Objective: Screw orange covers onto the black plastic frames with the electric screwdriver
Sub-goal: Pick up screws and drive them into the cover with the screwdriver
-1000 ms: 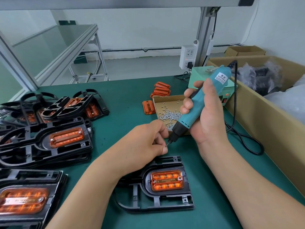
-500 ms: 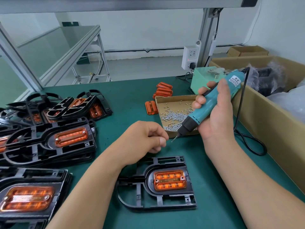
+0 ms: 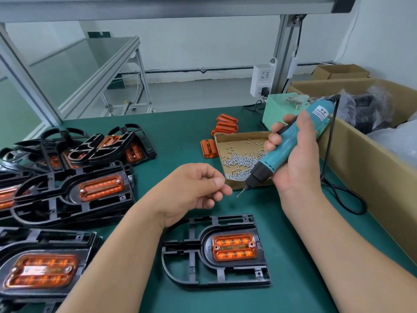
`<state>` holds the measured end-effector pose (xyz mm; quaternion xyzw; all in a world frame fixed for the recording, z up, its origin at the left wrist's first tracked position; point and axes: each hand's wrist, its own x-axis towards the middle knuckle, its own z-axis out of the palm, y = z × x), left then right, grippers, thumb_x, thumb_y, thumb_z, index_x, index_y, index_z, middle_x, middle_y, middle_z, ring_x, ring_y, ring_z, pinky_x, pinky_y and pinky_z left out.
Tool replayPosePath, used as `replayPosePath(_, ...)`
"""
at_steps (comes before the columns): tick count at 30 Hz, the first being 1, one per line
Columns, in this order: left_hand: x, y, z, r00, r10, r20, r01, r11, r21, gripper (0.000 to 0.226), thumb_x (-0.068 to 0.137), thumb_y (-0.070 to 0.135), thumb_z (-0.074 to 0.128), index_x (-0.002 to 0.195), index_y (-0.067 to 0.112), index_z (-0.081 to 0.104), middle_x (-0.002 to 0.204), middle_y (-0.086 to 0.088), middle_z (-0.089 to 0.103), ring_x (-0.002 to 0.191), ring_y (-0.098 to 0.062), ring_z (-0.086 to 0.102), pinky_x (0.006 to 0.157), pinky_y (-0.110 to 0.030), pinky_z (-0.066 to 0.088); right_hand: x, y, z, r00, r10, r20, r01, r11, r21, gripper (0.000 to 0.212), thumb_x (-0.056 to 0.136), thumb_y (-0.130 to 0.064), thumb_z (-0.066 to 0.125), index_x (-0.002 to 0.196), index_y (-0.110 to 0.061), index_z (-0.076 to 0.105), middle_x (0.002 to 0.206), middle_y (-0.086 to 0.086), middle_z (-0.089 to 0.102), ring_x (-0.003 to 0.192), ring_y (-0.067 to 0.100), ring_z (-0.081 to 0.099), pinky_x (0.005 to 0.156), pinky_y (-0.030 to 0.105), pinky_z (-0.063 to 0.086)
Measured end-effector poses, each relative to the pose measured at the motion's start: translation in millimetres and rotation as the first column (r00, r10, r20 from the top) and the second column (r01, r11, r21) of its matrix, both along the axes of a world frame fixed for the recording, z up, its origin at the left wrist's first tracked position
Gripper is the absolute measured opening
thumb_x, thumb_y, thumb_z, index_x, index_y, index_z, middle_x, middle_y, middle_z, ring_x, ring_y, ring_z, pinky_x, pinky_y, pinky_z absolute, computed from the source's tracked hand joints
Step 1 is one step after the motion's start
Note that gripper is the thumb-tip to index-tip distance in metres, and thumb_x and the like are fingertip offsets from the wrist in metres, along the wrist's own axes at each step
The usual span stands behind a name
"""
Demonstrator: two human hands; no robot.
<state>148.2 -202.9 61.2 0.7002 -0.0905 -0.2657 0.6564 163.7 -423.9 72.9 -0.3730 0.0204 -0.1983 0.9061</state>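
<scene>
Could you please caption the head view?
Right hand grips the electric screwdriver by the screw box; black frame with orange cover lies nearby.

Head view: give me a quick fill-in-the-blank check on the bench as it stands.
1. Of the left hand and right hand, the ____ one grips the electric screwdriver.
2. The loose screws lie in an open ____ tray.
3. The cover seated in the black frame nearest the person is ____ in colour.
Missing words: right; cardboard; orange.
</scene>
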Motion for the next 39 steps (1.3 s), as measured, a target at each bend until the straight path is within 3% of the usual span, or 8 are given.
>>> replayPosePath(4, 1.7, 2.1, -2.1, 1.000, -0.009, -0.015, 0.009, 1.000, -0.016, 0.009, 0.099, 0.002, 0.068, 0.102, 0.007, 0.076, 0.096, -0.012, 0.078, 0.073, -0.010, 0.064, 0.064, -0.020, 0.056, -0.1, -0.3, 0.4, 1.000, -0.003, -0.013, 0.003, 1.000, -0.001, 0.023, 0.108, -0.038, 0.055, 0.103, -0.015, 0.058, 0.080, 0.004, 0.064, 0.057, 0.011, 0.053, 0.053, 0.023, 0.048)
replayPosePath(9, 1.5, 1.6, -7.6, 0.999, -0.024, 0.043, 0.020, 0.996, 0.092, 0.017, 0.096, 0.004, 0.073, 0.094, 0.017, 0.084, 0.091, -0.009, 0.079, 0.073, -0.009, 0.067, 0.064, -0.019, 0.054, -1.6, 0.1, 0.9, 1.000, -0.006, 0.004, 0.006, 1.000, 0.007, 0.024, 0.108, -0.038, 0.056, 0.104, -0.015, 0.058, 0.081, 0.005, 0.064, 0.058, 0.012, 0.054, 0.055, 0.024, 0.048)
replayPosePath(14, 1.1, 1.5, -7.6, 0.998, -0.057, 0.013, 0.056, 0.995, 0.081, 0.017, 0.097, -0.002, 0.069, 0.104, 0.008, 0.081, 0.098, -0.013, 0.080, 0.077, -0.013, 0.071, 0.069, -0.021, 0.058, -3.2, 0.7, 1.6, 0.999, -0.013, 0.029, 0.012, 0.999, 0.038, 0.025, 0.108, -0.039, 0.056, 0.105, -0.014, 0.057, 0.081, 0.004, 0.064, 0.060, 0.012, 0.053, 0.057, 0.024, 0.049)
replayPosePath(25, -2.8, -2.9, -4.0, 0.989, -0.134, 0.070, 0.127, 0.988, 0.088, 0.016, 0.097, 0.001, 0.070, 0.112, 0.007, 0.070, 0.101, -0.013, 0.080, 0.081, -0.014, 0.074, 0.069, -0.020, 0.058, -4.4, 8.9, 1.0, 0.999, 0.005, 0.034, -0.006, 1.000, 0.025, 0.028, 0.108, -0.042, 0.055, 0.108, -0.014, 0.054, 0.082, 0.005, 0.064, 0.061, 0.012, 0.055, 0.058, 0.025, 0.049)
replayPosePath(39, -3.1, -1.3, -3.5, 0.988, -0.130, 0.088, 0.124, 0.990, 0.071, 0.015, 0.098, 0.000, 0.069, 0.111, 0.008, 0.070, 0.101, -0.013, 0.080, 0.082, -0.013, 0.074, 0.069, -0.019, 0.057, -5.4, 7.1, 2.4, 0.999, -0.008, 0.045, 0.007, 0.999, 0.037, 0.027, 0.108, -0.042, 0.057, 0.105, -0.015, 0.055, 0.082, 0.005, 0.064, 0.061, 0.012, 0.055, 0.058, 0.025, 0.049)
